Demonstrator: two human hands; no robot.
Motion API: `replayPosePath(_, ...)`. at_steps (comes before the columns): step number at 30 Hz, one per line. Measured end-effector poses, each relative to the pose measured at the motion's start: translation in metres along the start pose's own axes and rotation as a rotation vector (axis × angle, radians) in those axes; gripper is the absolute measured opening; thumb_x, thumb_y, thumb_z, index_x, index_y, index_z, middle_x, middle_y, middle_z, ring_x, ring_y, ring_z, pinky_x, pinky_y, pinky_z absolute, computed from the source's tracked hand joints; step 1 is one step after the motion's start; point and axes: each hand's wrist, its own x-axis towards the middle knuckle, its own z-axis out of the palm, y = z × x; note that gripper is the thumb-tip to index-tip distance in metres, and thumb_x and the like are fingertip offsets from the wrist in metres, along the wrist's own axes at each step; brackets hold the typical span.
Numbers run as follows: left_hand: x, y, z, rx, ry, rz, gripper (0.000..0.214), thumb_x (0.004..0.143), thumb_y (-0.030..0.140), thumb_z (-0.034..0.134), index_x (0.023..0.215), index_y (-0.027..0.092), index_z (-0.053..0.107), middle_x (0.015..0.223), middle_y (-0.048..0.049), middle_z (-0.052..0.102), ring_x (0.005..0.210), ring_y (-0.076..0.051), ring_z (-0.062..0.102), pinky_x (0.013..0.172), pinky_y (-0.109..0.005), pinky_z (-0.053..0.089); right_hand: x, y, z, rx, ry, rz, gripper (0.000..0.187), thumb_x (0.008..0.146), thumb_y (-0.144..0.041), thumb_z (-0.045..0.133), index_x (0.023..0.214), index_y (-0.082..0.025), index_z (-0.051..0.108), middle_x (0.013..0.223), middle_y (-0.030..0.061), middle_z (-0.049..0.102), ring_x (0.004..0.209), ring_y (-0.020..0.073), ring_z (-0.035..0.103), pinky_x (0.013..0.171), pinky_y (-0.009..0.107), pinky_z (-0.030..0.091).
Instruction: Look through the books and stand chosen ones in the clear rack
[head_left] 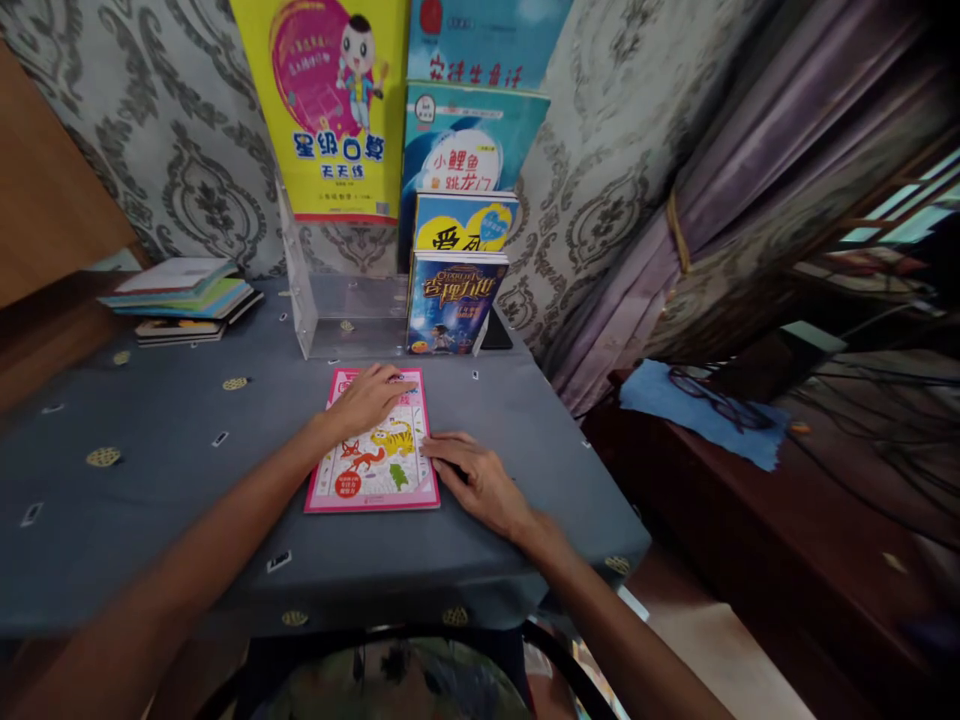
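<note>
A pink-bordered children's book (375,490), its cover printed with a red fox and a yellow tiger, lies closed on the grey patterned tablecloth (225,460). My left hand (365,402) rests flat across the upper part of the cover, fingers stretched toward the right and hiding some of the title. At the book's right edge is my right hand (480,482), fingers extended to the left with the tips touching the border. The thumb sits lower, apart from the fingers.
Behind the book stands a clear acrylic rack (352,315) with a dark blue book (454,305) and a yellow workbook (330,150). Several stacked books (180,295) lie at the left. Beyond the table's right edge, a lower brown cabinet (720,500) carries a blue cloth (697,410) and cables.
</note>
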Motion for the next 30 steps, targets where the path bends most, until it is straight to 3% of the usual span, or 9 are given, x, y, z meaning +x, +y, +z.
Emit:
replayPosePath(12,-0.009,0.009,-0.008,-0.067,-0.016,0.052,0.038,0.098,0.017,0.042,0.130,0.022,0.062,0.116,-0.0099,0.060,0.112,-0.022,0.053,0.098,-0.041,0.044,-0.031,-0.012,-0.001,-0.092,-0.073,-0.079,0.030,0.093,-0.034,0.064,0.121,-0.023,0.066,0.117,0.0085,0.073,0.114,0.0234,0.065,0.098,0.044,0.054)
replayPosePath(24,-0.051,0.067,-0.034,-0.159,-0.041,0.189,0.034,0.099,0.019,0.044,0.126,0.026,0.063,0.121,-0.0095,0.059,0.115,-0.023,0.054,0.098,-0.043,0.046,-0.032,-0.013,-0.001,-0.098,-0.054,-0.056,0.025,0.094,-0.033,0.062,0.115,-0.021,0.068,0.103,0.0080,0.074,0.095,0.0212,0.068,0.084,0.038,0.058)
replayPosePath(30,-0.048,0.060,-0.035,-0.165,-0.046,0.172,0.035,0.099,0.020,0.043,0.129,0.026,0.062,0.118,-0.0098,0.060,0.112,-0.023,0.055,0.097,-0.044,0.046,-0.020,-0.007,0.001,-0.147,-0.068,-0.029,0.022,0.096,-0.032,0.058,0.113,-0.021,0.068,0.101,0.0080,0.074,0.092,0.0213,0.068,0.083,0.037,0.056)
